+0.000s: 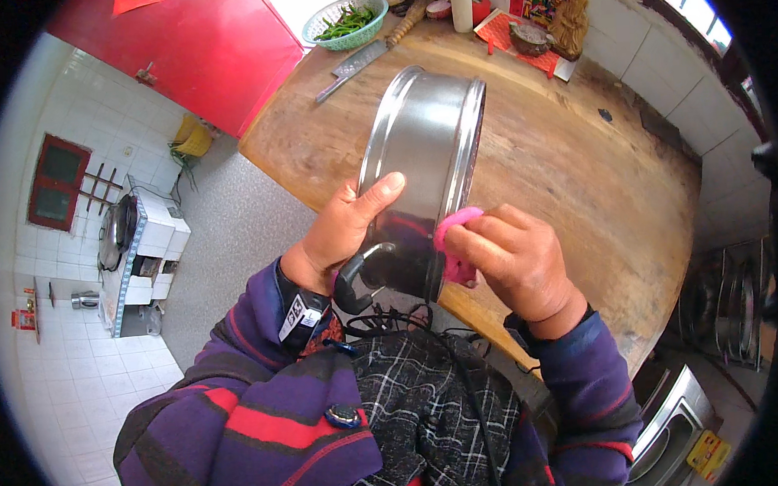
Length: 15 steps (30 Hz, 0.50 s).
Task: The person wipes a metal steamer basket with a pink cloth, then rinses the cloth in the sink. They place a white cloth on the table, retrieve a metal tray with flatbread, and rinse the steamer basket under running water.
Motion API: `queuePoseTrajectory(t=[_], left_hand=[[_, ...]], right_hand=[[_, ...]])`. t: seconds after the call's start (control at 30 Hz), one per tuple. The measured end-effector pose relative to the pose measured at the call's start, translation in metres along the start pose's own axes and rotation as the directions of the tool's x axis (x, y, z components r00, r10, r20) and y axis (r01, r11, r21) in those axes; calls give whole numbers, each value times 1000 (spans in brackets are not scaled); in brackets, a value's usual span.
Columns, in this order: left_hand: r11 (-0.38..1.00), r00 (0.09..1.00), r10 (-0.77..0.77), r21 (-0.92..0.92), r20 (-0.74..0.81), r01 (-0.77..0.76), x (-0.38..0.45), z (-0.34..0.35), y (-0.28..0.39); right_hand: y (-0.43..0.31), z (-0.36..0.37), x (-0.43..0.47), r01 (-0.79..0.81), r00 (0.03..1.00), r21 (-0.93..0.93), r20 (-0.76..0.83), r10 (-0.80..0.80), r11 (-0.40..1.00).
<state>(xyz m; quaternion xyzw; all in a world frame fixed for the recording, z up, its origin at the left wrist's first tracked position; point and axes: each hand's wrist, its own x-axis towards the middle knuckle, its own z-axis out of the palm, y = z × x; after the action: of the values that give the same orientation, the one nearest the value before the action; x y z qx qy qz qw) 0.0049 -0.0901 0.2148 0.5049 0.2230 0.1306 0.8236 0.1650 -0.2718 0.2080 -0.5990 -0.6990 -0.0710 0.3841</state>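
Observation:
A shiny stainless steel pot [417,137] is tipped on its side over the near edge of the wooden table, its open mouth turned to the right. My left hand [346,232] holds it from the left, with the thumb on the outer wall; the fingers are hidden behind it. A black loop handle [350,287] juts out just below that hand. In my right hand [510,257] a pink cloth [455,240] is pinched against the pot's rim at the lower right. The inside of the pot cannot be seen.
On the wooden table [575,183], a cleaver [359,60] lies behind the pot, near a basket of green peppers [345,21]. A white candle [462,10], a small bowl [531,38] and a carved figure [569,25] stand along the wall. A red door [192,49] is at upper left.

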Motion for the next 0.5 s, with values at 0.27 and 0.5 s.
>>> queuePoseTrajectory(t=[0.27,0.5], left_hand=[[998,997,-59,-11,52,60,-7,1,1],[993,994,-90,78,55,86,-12,-15,-2]], right_hand=[[41,-4,24,-71,980,-112,-191,49,991],[83,0,51,-314,918,34,-244,313,949]])
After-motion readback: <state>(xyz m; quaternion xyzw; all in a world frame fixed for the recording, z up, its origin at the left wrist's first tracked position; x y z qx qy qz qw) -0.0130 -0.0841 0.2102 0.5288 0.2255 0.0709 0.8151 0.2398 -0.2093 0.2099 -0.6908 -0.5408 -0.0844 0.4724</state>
